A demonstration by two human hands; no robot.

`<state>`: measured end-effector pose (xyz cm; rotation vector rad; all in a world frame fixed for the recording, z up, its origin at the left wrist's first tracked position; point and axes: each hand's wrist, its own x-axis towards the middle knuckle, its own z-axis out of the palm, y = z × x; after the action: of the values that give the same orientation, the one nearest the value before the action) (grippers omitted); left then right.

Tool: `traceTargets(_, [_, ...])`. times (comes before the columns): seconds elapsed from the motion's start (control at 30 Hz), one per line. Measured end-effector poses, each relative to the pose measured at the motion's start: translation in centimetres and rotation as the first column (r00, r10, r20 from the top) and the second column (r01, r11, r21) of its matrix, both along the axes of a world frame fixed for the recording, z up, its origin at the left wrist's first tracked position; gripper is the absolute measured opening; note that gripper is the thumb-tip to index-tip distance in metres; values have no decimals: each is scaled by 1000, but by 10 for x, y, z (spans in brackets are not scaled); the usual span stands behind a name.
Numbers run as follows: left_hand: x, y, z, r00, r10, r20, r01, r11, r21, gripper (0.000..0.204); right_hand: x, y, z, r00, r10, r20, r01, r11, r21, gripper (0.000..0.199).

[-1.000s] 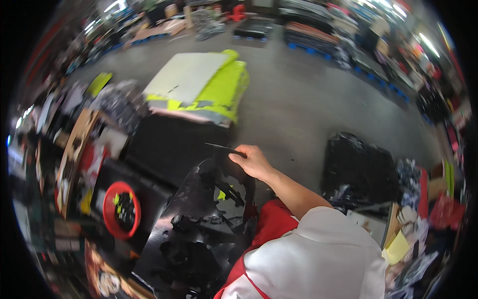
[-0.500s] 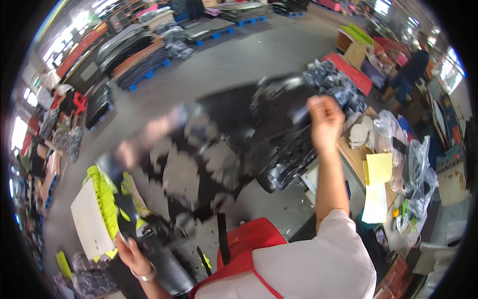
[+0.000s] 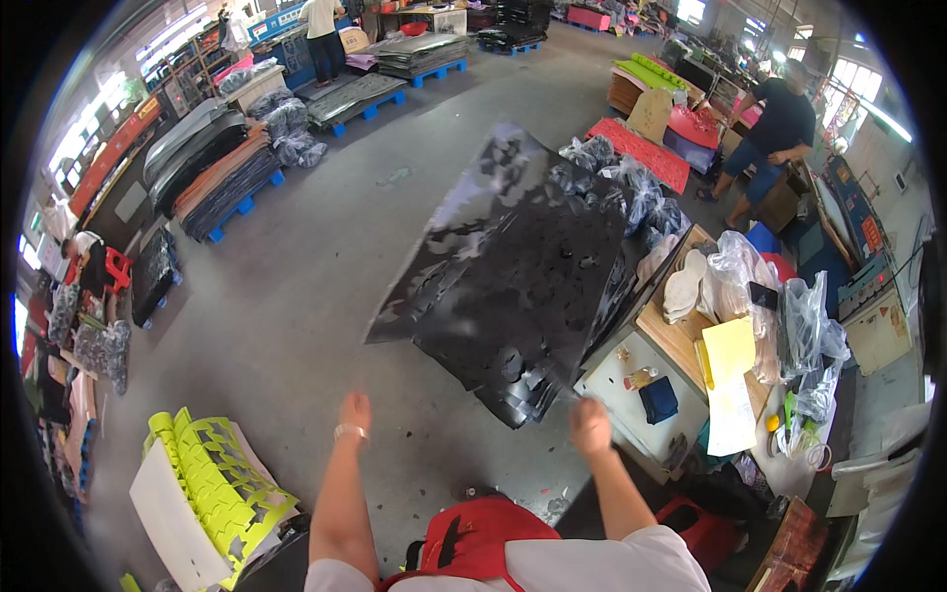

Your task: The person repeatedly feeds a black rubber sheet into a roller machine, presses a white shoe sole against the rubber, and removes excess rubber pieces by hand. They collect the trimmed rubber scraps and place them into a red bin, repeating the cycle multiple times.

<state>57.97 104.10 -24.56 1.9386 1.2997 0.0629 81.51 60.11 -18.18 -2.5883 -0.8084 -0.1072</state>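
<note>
A large black sheet [image 3: 493, 266] with many ragged cut-out holes spreads ahead of me, its far corner tilted up and its right side over a pile of dark sheets. My right hand [image 3: 591, 428] is closed close to the sheet's near right edge, beside a white-topped table. Whether its fingers grip that edge is hidden. My left hand [image 3: 354, 412], with a band at the wrist, hangs over the floor left of the sheet and apart from it. Blur hides how its fingers lie, and nothing large shows in it.
Yellow-green cut-out sheets [image 3: 212, 483] lie at the lower left. At right the white table top [image 3: 617, 390] bears a dark folded cloth [image 3: 659, 400]; a wooden board [image 3: 681, 321], yellow paper [image 3: 728, 350] and clear bags adjoin it. Another person [image 3: 779, 123] stands far right. Stacked sheets sit on blue pallets [image 3: 237, 212].
The black sheet has swung away from me to the right, over the pile. My raised right hand has come down. My left hand has moved rightward and up, away from the yellow-green sheets.
</note>
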Motion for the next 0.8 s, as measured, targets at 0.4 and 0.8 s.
traceTargets(0.4, [-485,-309,-80,-95,986,-135,-888,-146,-436,14,-146,139,-82,442,503,-743,-858,478,-187,33])
traceTargets(0.8, [-518,-475,-166,-732,612,-300,-320,-696,-643,22,-322,229,-83,153,652,-742,-972,-36,-233,31])
